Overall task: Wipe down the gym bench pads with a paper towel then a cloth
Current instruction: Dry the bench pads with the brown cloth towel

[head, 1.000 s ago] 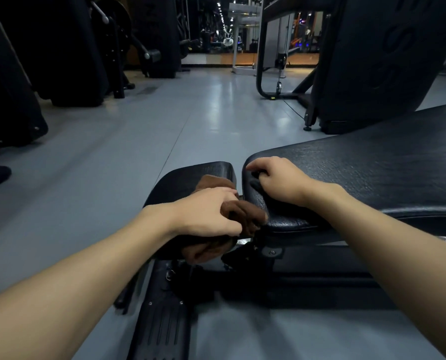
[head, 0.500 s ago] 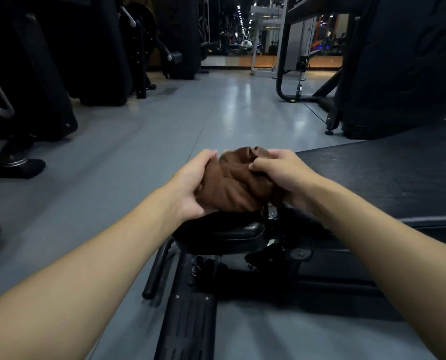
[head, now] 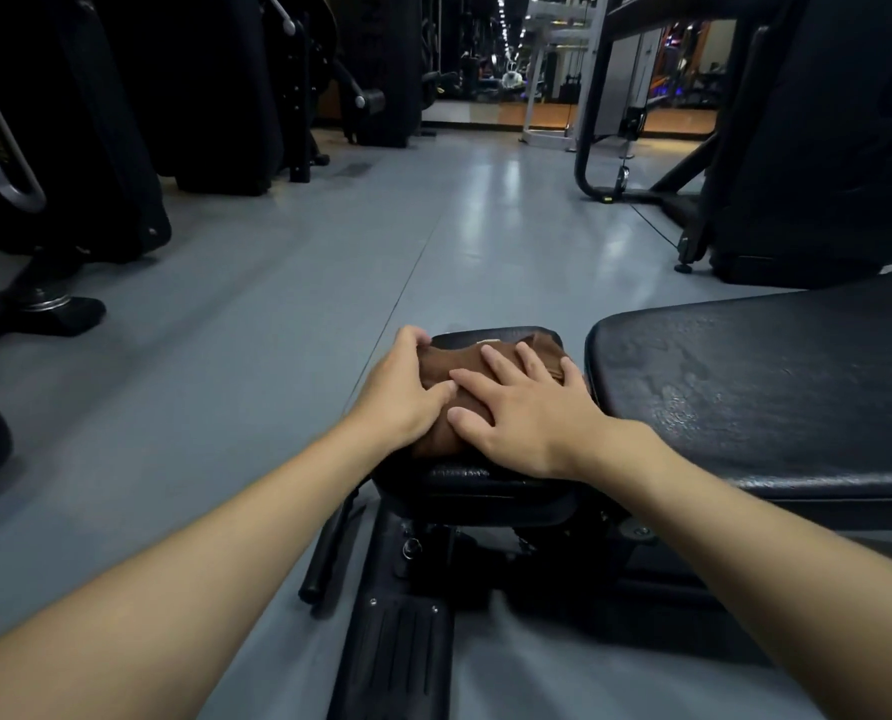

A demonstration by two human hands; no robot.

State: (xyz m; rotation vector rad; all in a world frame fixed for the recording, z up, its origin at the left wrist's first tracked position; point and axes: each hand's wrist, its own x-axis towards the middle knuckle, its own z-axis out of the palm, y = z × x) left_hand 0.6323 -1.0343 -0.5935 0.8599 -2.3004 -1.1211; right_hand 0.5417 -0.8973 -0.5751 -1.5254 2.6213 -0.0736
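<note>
the brown cloth (head: pixel 451 363) is lying bunched on the small black seat pad (head: pixel 490 491) at centre frame, w/ both hands on top of it. the left hand (head: pixel 402 394) is cupping the cloth's edge at 9 o'clock, fingers curled over the far side & thumb touching the right hand (head: pixel 524 407), which is lying flat w/ fingers spread, pressing the cloth down. the long back pad (head: pixel 776 387) is sitting just beside the seat pad at 3 o'clock, its surface showing faint wet-looking streaks, w/ grey floor (head: pixel 277 330) & dark gym machines (head: pixel 121 122) stretching off toward 12.
</note>
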